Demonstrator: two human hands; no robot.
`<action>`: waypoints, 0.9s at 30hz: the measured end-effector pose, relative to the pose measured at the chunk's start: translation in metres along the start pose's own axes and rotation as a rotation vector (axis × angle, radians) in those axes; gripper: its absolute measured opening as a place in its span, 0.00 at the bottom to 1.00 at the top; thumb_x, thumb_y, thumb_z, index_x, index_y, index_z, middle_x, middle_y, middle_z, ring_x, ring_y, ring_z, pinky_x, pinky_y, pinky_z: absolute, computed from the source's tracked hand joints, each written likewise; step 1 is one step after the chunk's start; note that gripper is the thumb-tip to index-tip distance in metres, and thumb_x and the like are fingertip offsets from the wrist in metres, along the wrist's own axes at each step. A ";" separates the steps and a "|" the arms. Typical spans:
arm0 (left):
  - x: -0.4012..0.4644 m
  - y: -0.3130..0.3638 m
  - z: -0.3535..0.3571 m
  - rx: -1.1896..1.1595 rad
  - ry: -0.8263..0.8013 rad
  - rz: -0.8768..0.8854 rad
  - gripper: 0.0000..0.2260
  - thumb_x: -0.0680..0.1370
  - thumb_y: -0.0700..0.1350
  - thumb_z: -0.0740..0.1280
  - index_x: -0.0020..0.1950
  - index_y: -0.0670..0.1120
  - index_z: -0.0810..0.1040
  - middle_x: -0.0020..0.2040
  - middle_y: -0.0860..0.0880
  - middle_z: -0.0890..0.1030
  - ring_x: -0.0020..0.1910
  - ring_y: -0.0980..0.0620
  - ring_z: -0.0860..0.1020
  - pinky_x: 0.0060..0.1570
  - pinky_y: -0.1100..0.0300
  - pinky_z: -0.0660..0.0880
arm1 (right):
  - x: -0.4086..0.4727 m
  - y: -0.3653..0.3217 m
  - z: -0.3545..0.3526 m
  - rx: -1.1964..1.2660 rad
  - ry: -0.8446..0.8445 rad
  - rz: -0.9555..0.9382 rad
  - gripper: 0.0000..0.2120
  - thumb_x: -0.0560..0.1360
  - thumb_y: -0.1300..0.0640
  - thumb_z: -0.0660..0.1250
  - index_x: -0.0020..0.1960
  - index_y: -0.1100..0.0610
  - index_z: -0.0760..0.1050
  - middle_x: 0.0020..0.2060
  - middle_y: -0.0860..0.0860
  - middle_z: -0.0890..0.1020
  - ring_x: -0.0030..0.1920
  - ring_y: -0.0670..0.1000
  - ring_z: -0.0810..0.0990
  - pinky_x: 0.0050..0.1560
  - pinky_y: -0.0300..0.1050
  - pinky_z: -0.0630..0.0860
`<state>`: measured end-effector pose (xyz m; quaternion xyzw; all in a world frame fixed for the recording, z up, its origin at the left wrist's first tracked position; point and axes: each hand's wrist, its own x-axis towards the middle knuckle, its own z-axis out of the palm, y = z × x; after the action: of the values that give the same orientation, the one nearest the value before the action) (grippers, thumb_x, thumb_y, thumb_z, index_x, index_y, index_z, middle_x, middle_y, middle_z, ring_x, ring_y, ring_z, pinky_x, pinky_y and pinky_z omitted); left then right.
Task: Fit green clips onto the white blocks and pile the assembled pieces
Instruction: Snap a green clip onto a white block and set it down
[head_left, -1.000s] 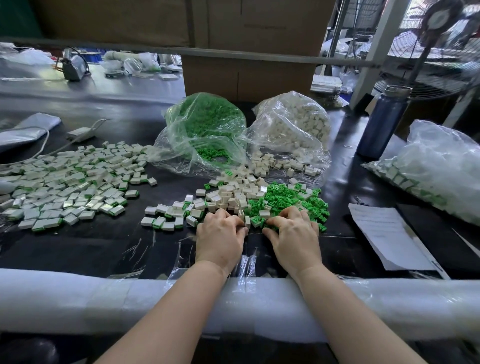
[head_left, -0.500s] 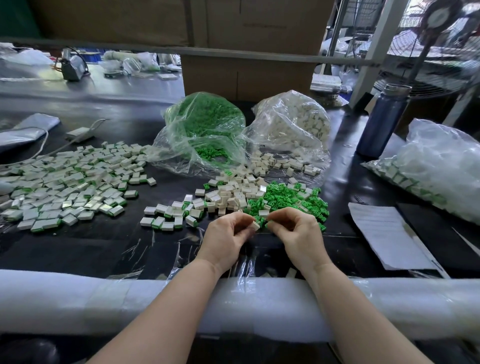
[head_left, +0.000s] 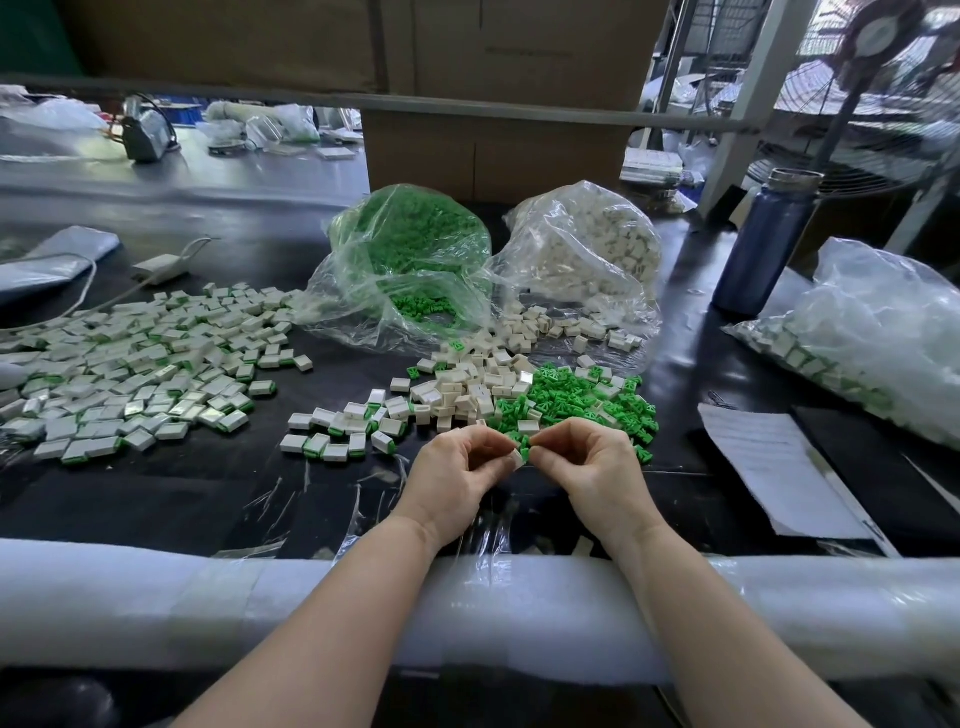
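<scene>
Fitting step: left hand (head_left: 457, 475) pinches small white plastic block (head_left: 516, 458), right hand (head_left: 592, 467) pinches green plastic clip (head_left: 524, 445); next, press together, pile at 9 o'clock.

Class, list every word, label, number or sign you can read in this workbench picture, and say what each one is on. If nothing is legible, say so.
No text can be read.
Sheet of paper right of the hands: faint printed lines, too blurred to read.
Cardboard box behind the bags: a faint dark mark, not legible.
Blue bottle: no label visible.
Bag of green clips and bag of white blocks: no print visible.
</scene>
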<state>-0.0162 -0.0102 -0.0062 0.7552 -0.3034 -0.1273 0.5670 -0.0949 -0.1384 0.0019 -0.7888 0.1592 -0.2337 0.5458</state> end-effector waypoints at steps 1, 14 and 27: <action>0.000 0.000 0.000 0.001 -0.004 -0.002 0.05 0.73 0.39 0.71 0.44 0.49 0.80 0.40 0.54 0.81 0.41 0.61 0.79 0.46 0.73 0.73 | 0.000 0.000 0.000 -0.004 0.000 0.003 0.02 0.69 0.67 0.72 0.40 0.61 0.80 0.35 0.53 0.82 0.36 0.45 0.78 0.41 0.37 0.77; 0.000 0.001 -0.001 -0.005 -0.030 -0.019 0.05 0.73 0.38 0.71 0.44 0.48 0.80 0.40 0.53 0.81 0.41 0.59 0.79 0.47 0.70 0.74 | 0.000 0.003 0.002 -0.086 -0.018 0.006 0.08 0.70 0.65 0.72 0.36 0.55 0.78 0.31 0.47 0.79 0.32 0.43 0.76 0.38 0.37 0.73; 0.000 0.000 0.000 0.039 -0.037 0.009 0.09 0.73 0.37 0.70 0.43 0.52 0.81 0.46 0.45 0.81 0.46 0.53 0.79 0.52 0.67 0.73 | -0.002 -0.002 0.001 -0.021 -0.093 0.024 0.08 0.69 0.69 0.71 0.41 0.59 0.76 0.32 0.53 0.77 0.33 0.47 0.73 0.36 0.39 0.72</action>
<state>-0.0165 -0.0102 -0.0064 0.7623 -0.3197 -0.1329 0.5469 -0.0964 -0.1360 0.0029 -0.8024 0.1457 -0.1885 0.5471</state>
